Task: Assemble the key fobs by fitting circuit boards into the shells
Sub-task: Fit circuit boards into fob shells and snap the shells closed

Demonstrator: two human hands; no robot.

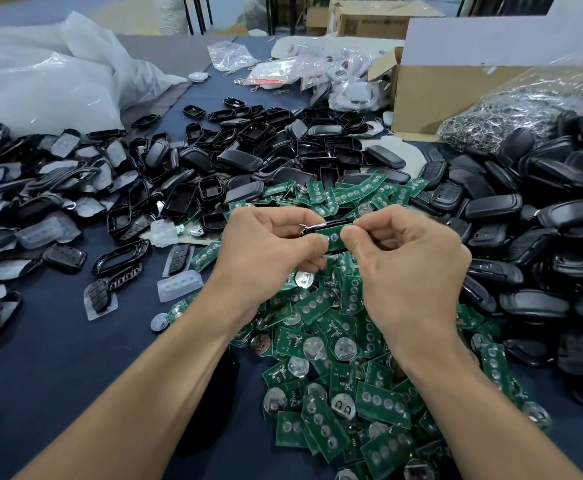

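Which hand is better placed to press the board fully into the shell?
Right, probably. The right hand pinches the green circuit board lying in the black shell, while the left hand grips the shell's key-ring end, steadying it. Both pinch the assembly, so the edge is slight.

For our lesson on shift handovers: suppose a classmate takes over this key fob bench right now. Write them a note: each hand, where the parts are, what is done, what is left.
Left hand: pinches one end of the black shell.
Right hand: pinches the other end, thumb by the green circuit board lying in the shell.
Parts: pile of loose boards under the hands; empty shells beyond; black cases that look closed heaped at right.
Done: one board sits in the held shell; fully seated or not, cannot tell.
Left: press it home, then work through both piles.
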